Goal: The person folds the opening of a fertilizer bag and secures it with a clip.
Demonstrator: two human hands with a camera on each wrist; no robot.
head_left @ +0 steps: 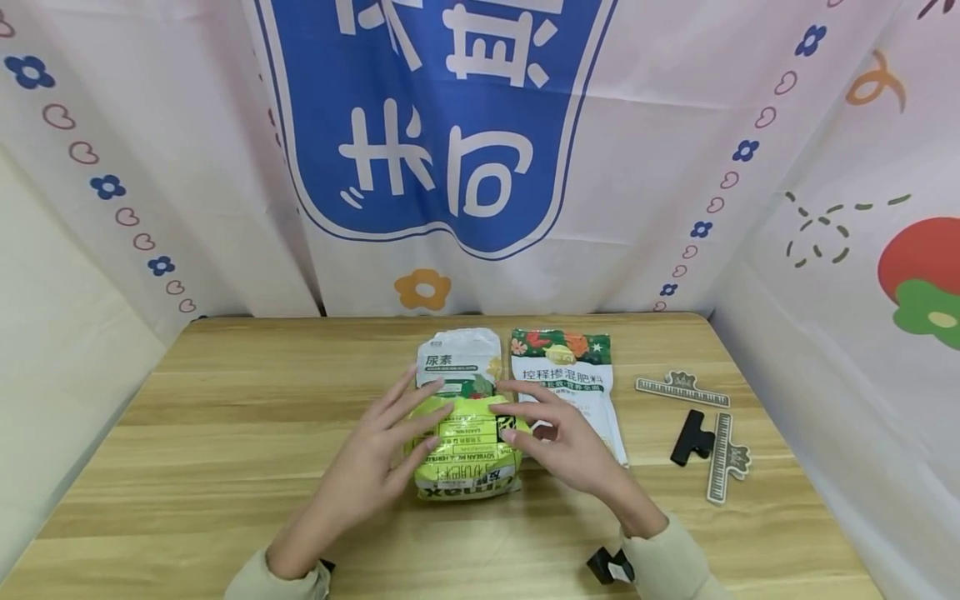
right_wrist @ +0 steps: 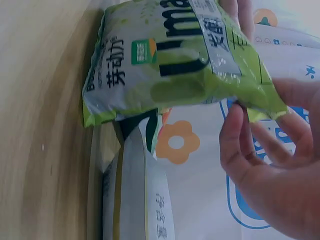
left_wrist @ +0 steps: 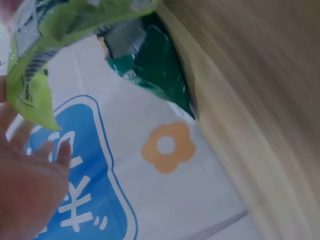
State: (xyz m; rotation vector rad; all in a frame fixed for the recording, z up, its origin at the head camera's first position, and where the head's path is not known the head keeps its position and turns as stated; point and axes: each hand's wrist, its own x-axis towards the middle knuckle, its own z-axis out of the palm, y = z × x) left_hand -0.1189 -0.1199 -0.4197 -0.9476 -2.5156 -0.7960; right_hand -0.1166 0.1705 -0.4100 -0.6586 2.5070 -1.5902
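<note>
A lime-green bag of soybean meal fertilizer (head_left: 465,467) stands bulging near the middle of the wooden table, its top bent over. My left hand (head_left: 375,454) holds its upper left edge, fingers spread and thumb toward the front. Opposite it, my right hand (head_left: 558,437) grips the upper right corner. In the right wrist view, thumb and fingers of the right hand (right_wrist: 280,155) bend about the corner of the green bag (right_wrist: 165,65). Some fingers of the left hand (left_wrist: 35,175) show beyond the bag's hanging flap (left_wrist: 37,100); its thumb is hidden there.
A white-and-green bag (head_left: 459,354) lies just behind the green one, partly covered. Another white bag (head_left: 570,387) lies to its right. Farther right are two ruler-edged clips (head_left: 682,388) and a black clip (head_left: 692,437). A printed cloth (head_left: 360,279) hangs behind the table.
</note>
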